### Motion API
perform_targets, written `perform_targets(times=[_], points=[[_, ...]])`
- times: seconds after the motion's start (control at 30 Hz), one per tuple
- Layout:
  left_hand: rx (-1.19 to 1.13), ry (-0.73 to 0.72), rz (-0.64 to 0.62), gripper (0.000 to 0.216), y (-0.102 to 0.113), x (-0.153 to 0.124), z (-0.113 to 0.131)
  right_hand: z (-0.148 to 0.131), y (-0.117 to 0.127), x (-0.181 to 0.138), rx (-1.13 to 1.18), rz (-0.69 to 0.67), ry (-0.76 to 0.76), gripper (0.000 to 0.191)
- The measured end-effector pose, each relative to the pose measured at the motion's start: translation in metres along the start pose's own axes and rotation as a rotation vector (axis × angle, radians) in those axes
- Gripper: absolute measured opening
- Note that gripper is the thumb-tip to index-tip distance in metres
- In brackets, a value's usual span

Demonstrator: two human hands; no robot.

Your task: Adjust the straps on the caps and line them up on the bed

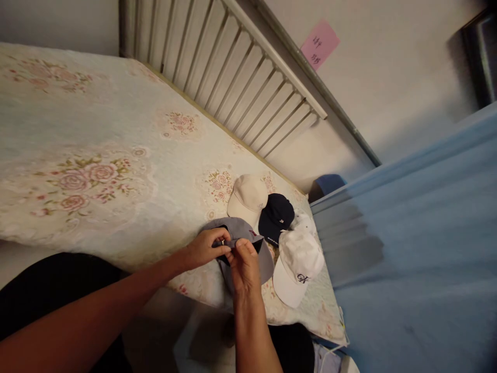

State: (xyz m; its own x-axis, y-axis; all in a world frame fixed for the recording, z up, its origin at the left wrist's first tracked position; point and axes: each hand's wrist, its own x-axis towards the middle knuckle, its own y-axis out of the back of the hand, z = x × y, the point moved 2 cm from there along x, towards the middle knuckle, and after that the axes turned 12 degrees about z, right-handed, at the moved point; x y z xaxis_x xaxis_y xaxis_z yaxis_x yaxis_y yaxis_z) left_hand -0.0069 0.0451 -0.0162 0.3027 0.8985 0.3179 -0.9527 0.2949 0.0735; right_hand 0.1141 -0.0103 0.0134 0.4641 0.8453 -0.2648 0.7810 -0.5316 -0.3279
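A grey baseball cap [237,226] is at the near edge of the flower-patterned bed or table cover, partly hidden by my hands. My left hand [205,247], a ring on one finger, pinches the cap's strap at the opening. Right beside it, my right hand [244,263] grips the same strap with thumb and fingers closed. The two hands nearly touch. Close to the grey cap lie a cream cap [248,194], a navy cap [277,212] and a white cap [298,264] with dark letters. Another white cap [303,223] is partly covered behind them.
The floral cover [147,207] stretches away to the left. A pale slatted rail [229,72] runs along the far side, and a blue curtain [411,233] hangs at the right. A pink note [320,44] is stuck on the wall.
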Motion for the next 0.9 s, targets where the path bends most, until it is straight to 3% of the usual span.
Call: perform_targets(times=[0.3,0.63,0.9], points=[[-0.041,0.018,-0.051,0.015,0.004,0.001,0.005,0.004,0.006,0.005,0.006,0.026,0.031,0.027],[-0.244,0.188,-0.124,0.014,0.008,0.003,0.012,0.000,0.008,0.005,-0.016,0.024,0.017,0.018],[-0.313,0.213,-0.168,0.022,0.007,0.003,0.014,-0.002,0.005,0.001,0.001,0.061,0.004,0.024]])
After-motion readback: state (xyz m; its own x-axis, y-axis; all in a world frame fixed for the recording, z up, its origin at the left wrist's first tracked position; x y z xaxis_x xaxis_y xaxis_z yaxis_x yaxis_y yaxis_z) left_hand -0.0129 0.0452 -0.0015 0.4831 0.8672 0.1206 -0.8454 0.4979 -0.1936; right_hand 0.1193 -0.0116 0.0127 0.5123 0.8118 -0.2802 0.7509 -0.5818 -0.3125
